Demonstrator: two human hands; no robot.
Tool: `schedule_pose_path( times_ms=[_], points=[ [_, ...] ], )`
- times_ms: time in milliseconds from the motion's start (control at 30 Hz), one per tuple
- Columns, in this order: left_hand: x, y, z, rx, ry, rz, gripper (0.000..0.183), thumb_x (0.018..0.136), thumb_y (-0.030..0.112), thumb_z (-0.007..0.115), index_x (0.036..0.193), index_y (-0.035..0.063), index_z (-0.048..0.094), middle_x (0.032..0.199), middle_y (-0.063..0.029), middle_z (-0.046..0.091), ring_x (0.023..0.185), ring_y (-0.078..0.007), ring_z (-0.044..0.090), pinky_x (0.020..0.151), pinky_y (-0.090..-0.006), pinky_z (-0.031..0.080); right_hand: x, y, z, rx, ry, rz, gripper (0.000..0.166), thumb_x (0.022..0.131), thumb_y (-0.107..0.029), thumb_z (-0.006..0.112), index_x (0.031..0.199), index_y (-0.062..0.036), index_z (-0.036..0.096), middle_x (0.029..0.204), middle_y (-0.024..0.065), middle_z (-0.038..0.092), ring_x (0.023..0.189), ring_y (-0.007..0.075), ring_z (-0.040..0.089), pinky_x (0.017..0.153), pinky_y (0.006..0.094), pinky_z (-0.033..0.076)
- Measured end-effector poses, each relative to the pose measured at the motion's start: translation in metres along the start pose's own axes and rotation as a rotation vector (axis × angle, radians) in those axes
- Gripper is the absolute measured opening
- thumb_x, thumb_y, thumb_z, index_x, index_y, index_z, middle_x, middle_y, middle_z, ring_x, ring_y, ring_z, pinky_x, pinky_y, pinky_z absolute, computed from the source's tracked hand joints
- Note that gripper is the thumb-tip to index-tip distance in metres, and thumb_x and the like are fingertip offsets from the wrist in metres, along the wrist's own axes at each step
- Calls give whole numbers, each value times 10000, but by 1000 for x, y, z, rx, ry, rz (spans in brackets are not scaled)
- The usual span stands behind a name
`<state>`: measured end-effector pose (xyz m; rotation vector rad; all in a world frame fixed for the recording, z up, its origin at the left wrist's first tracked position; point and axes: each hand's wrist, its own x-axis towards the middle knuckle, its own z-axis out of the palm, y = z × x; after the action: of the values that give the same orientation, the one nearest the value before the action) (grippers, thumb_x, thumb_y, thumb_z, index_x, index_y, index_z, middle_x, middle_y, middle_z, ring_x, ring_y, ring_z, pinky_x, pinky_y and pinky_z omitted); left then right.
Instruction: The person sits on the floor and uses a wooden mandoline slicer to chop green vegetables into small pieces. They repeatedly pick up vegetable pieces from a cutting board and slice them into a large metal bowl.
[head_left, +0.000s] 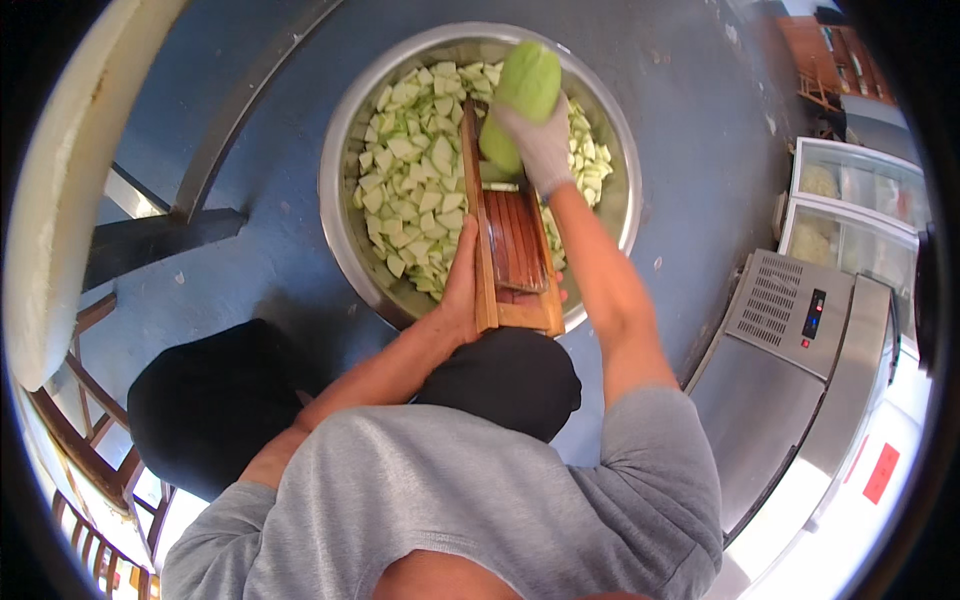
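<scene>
My right hand (536, 146), in a pale knit glove, grips a long green gourd (529, 79) against the upper part of a wooden slicing board (517, 240). My left hand (463, 289) is bare and holds the lower end of the board, with fingertips showing at its right edge. The board slants over a large round metal basin (335, 225), its near end by my knee. Many pale green cut pieces (409, 176) lie in the basin on both sides of the board. The board's blade is largely hidden by the gourd and glove.
The basin stands on a blue-grey floor (675, 112). A pale tabletop edge (67, 187) with dark metal legs (161, 236) is at the left, above a wooden chair (97, 397). At the right stands a stainless steel refrigerated counter (772, 405) with glass-covered compartments (847, 210).
</scene>
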<state>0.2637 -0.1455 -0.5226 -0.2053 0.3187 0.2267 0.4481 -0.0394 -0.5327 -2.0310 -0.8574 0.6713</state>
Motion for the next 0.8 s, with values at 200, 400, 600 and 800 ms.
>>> schedule_pose_path(
  times_ms=[200,400,600,800],
  points=[
    [10,14,-23,68,25,51,1037,871,904,305,1432,52,491,1267,-249,625,1117,-443,670,978,-586,550,-78,3,-28,290,-171,-172,861,743,-146,862,1471,-33,416,1328,123,628,1195,256,627,1039,391,518],
    [0,0,8,6,63,-30,1053,859,916,311,1434,53,493,1237,-300,635,1115,-484,657,966,-626,533,26,20,3,79,7,-20,888,750,-216,868,1469,-19,386,1296,165,615,1145,268,637,992,379,540],
    [7,9,-16,118,60,83,1030,874,904,298,1442,66,487,1236,-279,642,1095,-471,670,954,-614,550,-87,-3,-33,286,-245,-101,1092,652,-210,933,1514,14,301,1396,177,550,1274,297,576,1104,418,476],
    [8,-12,-8,1,-15,0,1013,884,893,301,1444,69,487,1256,-303,630,1122,-475,660,956,-611,548,2,24,-6,123,-113,-54,854,766,-221,871,1426,38,395,1240,187,641,1110,262,653,971,372,555]
  ],
)
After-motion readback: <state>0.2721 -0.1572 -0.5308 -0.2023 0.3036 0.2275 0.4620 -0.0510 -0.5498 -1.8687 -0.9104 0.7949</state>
